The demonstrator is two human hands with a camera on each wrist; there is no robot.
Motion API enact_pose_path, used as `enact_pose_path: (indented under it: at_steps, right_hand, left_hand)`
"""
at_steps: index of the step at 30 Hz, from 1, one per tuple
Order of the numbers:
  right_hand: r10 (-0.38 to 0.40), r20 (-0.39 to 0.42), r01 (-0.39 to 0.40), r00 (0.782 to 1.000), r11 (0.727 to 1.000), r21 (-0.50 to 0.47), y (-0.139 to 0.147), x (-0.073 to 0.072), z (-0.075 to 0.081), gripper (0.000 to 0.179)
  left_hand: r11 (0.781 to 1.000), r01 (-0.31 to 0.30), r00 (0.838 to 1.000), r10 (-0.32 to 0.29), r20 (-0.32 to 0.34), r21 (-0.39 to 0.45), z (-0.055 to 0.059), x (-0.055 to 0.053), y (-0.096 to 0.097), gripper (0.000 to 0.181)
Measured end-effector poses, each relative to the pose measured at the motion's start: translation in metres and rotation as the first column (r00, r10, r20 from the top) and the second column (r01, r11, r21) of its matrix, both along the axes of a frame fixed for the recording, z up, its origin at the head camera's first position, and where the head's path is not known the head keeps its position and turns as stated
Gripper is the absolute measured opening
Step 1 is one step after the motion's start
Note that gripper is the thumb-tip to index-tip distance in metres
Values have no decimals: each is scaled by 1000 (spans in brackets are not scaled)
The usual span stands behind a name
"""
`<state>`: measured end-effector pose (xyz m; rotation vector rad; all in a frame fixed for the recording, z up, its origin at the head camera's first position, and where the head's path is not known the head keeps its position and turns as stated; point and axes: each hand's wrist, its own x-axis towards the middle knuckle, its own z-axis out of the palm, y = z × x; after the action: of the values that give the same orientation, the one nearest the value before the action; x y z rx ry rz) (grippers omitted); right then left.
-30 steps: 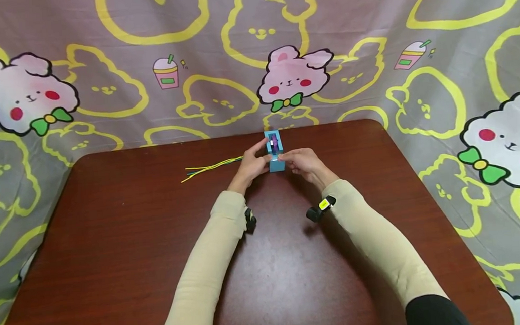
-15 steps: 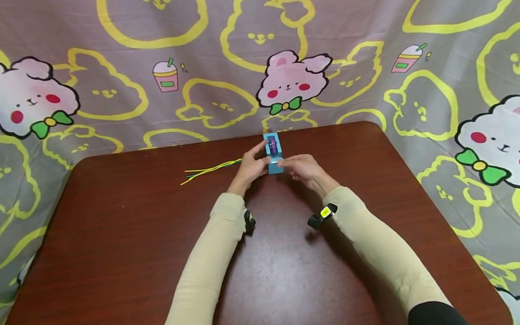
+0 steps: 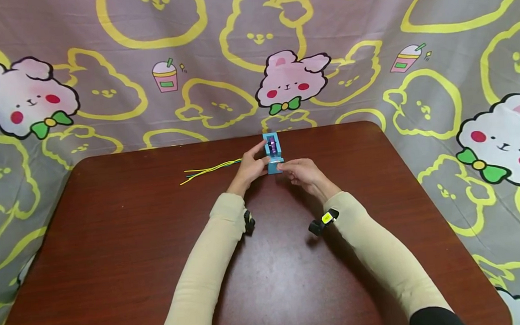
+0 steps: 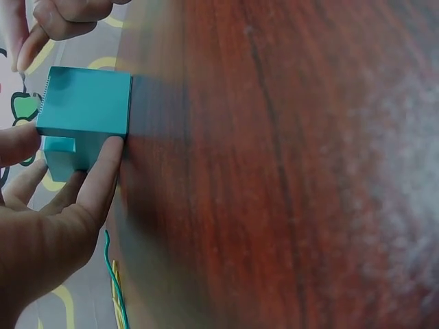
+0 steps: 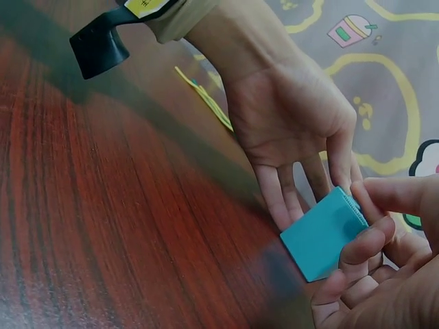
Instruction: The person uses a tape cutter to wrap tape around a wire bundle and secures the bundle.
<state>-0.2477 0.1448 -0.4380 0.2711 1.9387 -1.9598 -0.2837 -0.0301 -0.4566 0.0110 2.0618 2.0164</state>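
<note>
A light-blue tape dispenser (image 3: 275,169) with a purple tape roll (image 3: 272,145) stands near the table's far edge. My left hand (image 3: 248,172) grips its left side; in the left wrist view, the fingers of that hand (image 4: 51,240) lie along the dispenser (image 4: 86,103). At the serrated front edge, my right hand (image 3: 307,172) has thumb and index finger pinched together. A shiny bit, seemingly the clear tape's end, shows at those fingertips in the left wrist view. In the right wrist view, my right hand (image 5: 391,281) partly hides the dispenser (image 5: 319,236).
Several thin yellow and green strands (image 3: 210,167) lie on the brown table (image 3: 133,232), left of my left hand. A patterned cloth (image 3: 216,50) hangs right behind the far edge. Each wrist wears a black camera mount (image 3: 320,223).
My right hand has drawn slightly toward me along the dispenser's front, fingertips still pinched. The left hand and the dispenser have stayed in nearly the same place; the head view shifted a little.
</note>
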Motion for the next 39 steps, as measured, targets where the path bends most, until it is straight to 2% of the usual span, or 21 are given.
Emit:
enact_pose_path:
  at_steps: [5,13,20,26,32,39]
  right_hand:
    - [-2,11,3,1000,1000,-15,1,4,0,15]
    - [2,5,-2,1000,999,-46,3,10,0,20]
    - [3,2,-3,1000,998,-61,4,16,1,13]
    - [11,-11,-12,1000,998,-65,4,21,0,32]
    - [11,-13,-12,1000,996,-87,5,27,1,14]
    - [22,-16,-23,1000,995,-95,6,35,3,16]
  left_hand:
    - [1000,-9,1000,9,-16,-3,-1,1,1,59]
    - [1000,-15,1000,15,-21,-14,0,2,2,58]
    - [999,-14,999,12,-43,-45,0,3,3,57]
    - [998,-14,998,10,-61,-69,-1,3,2,57]
    - [997,-15,998,11,-57,-82,-1,4,2,56]
    - [996,-11,999,6,-54,-93,0,5,2,56]
